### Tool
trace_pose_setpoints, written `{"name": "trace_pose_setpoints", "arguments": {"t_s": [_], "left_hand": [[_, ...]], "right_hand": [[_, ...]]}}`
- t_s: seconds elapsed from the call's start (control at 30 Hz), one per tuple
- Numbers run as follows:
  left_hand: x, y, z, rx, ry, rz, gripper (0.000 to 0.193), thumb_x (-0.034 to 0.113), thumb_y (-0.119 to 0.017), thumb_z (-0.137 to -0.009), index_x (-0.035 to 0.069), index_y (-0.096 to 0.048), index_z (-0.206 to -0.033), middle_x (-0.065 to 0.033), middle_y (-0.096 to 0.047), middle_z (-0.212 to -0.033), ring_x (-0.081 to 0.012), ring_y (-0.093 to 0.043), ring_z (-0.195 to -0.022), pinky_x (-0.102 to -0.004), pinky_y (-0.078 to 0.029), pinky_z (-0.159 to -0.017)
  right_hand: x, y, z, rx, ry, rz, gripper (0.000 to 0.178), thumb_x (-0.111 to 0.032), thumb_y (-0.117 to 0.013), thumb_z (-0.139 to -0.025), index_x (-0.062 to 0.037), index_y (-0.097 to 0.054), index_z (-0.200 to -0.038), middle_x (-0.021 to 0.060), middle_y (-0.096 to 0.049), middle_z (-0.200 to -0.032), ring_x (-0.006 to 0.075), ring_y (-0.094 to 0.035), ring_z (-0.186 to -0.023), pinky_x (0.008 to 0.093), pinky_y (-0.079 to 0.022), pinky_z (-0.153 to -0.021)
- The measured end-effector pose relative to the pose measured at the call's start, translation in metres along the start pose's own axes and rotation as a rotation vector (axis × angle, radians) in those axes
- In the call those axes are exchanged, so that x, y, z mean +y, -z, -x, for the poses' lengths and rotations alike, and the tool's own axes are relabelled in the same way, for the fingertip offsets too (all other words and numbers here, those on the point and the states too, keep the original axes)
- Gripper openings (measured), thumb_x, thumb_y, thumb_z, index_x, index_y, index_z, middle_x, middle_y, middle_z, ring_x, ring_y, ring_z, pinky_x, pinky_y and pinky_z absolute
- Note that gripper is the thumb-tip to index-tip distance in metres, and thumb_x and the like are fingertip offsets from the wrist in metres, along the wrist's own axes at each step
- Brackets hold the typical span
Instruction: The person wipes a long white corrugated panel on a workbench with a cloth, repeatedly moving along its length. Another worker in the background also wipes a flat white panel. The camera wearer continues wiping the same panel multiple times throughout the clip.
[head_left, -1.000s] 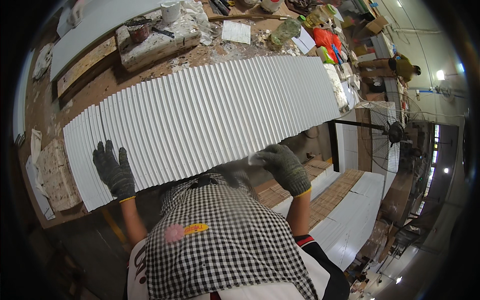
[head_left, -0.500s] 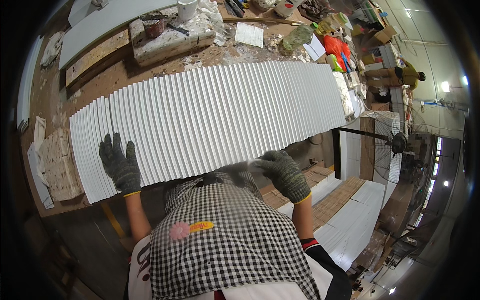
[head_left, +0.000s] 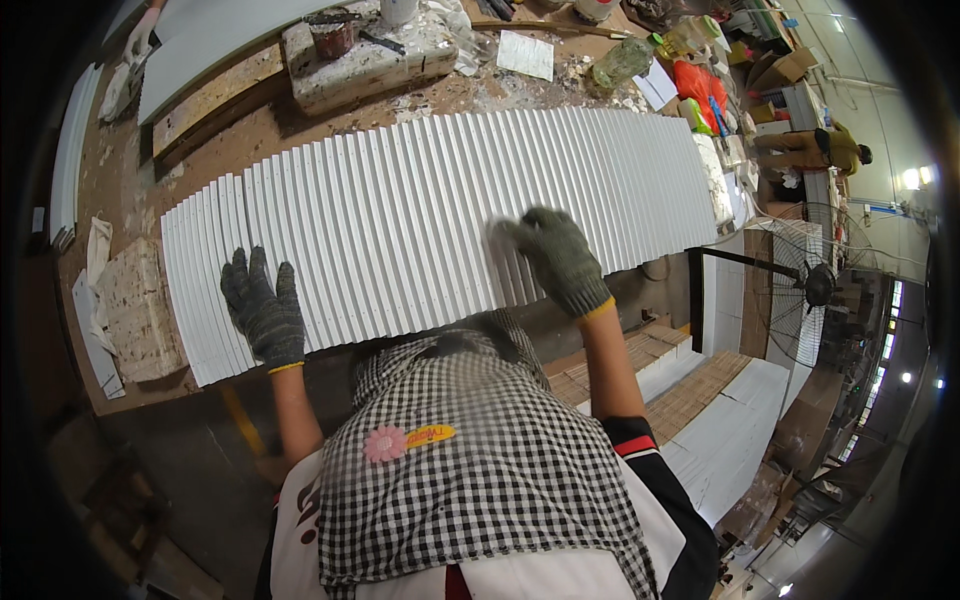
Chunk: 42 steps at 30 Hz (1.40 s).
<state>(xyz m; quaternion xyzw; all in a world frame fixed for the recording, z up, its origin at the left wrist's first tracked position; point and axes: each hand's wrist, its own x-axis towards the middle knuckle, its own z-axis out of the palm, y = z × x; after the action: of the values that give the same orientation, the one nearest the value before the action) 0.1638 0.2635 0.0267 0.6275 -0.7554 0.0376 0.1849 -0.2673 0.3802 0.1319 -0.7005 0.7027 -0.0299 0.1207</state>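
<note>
Many narrow white strips [head_left: 400, 230] lie side by side in a long row on the brown workbench, their near ends toward me. My left hand [head_left: 262, 308], in a dark grey knitted glove with a yellow cuff, rests flat on the strips near the row's left end, fingers apart. Over the right-middle part of the row is my right hand [head_left: 560, 258], gloved alike, with its fingers bent and closed. A blurred greyish patch shows at its fingertips; whatever it grips there is too smeared to name.
A stained white block [head_left: 370, 70] carrying a dark red pot [head_left: 333, 40] stands behind the strips. A plastic bottle [head_left: 620, 65] and red bag [head_left: 698, 90] lie at the back right. Another person's hand [head_left: 143, 35] shows at the far left. A fan [head_left: 818, 285] stands at right.
My right hand has moved from the strips' near edge up and away from me, onto the row. The left hand keeps its place on the strips. Another person's hand has appeared at the far left.
</note>
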Motion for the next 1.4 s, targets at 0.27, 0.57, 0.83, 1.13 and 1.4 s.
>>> {"name": "trace_pose_setpoints", "arguments": {"t_s": [0.27,0.57,0.83,1.13,1.4], "left_hand": [[0.003,0.001,-0.004,-0.040,0.027,-0.030,0.057,0.037,-0.078,-0.099,0.014,-0.063,-0.149,-0.0112,-0.052,-0.163,-0.0389,-0.041,-0.154,-0.0567,-0.037,-0.127],[0.007,0.008,-0.003,0.005,-0.010,-0.063,0.056,0.036,-0.077,-0.100,0.013,-0.062,-0.149,-0.0132,-0.053,-0.161,-0.0402,-0.042,-0.153,-0.0570,-0.039,-0.126],[0.009,0.010,-0.005,0.025,-0.007,-0.064,0.056,0.036,-0.078,-0.100,0.011,-0.062,-0.148,-0.0144,-0.057,-0.157,-0.0409,-0.045,-0.151,-0.0567,-0.038,-0.127],[0.011,0.008,-0.007,-0.050,0.052,-0.081,0.060,0.038,-0.077,-0.100,0.011,-0.060,-0.151,-0.0143,-0.054,-0.160,-0.0398,-0.042,-0.154,-0.0561,-0.035,-0.130],[0.014,0.012,-0.006,-0.051,0.062,-0.062,0.059,0.037,-0.076,-0.101,0.011,-0.060,-0.152,-0.0153,-0.054,-0.160,-0.0398,-0.042,-0.154,-0.0570,-0.035,-0.129]], "right_hand": [[-0.018,0.033,0.080,-0.250,0.031,-0.106,0.036,-0.006,-0.070,-0.099,-0.0211,-0.076,-0.132,0.0103,-0.073,-0.120,0.0286,-0.069,-0.112,0.0450,-0.060,-0.100],[0.039,-0.027,-0.118,0.205,0.094,-0.025,0.025,-0.023,-0.060,-0.111,-0.0271,-0.081,-0.125,0.0155,-0.071,-0.091,0.0309,-0.070,-0.087,0.0446,-0.061,-0.074],[0.047,-0.013,-0.176,0.136,0.036,0.015,0.025,-0.020,-0.064,-0.109,-0.0244,-0.078,-0.129,0.0182,-0.074,-0.108,0.0335,-0.074,-0.096,0.0449,-0.064,-0.081],[0.002,0.038,0.023,-0.359,0.159,0.070,0.040,-0.007,-0.077,-0.095,-0.0233,-0.076,-0.131,0.0109,-0.071,-0.111,0.0259,-0.069,-0.101,0.0408,-0.063,-0.095],[0.008,-0.014,-0.061,0.100,0.153,0.016,0.041,-0.004,-0.065,-0.099,-0.0230,-0.073,-0.135,0.0131,-0.070,-0.106,0.0300,-0.069,-0.102,0.0437,-0.060,-0.086]]}}
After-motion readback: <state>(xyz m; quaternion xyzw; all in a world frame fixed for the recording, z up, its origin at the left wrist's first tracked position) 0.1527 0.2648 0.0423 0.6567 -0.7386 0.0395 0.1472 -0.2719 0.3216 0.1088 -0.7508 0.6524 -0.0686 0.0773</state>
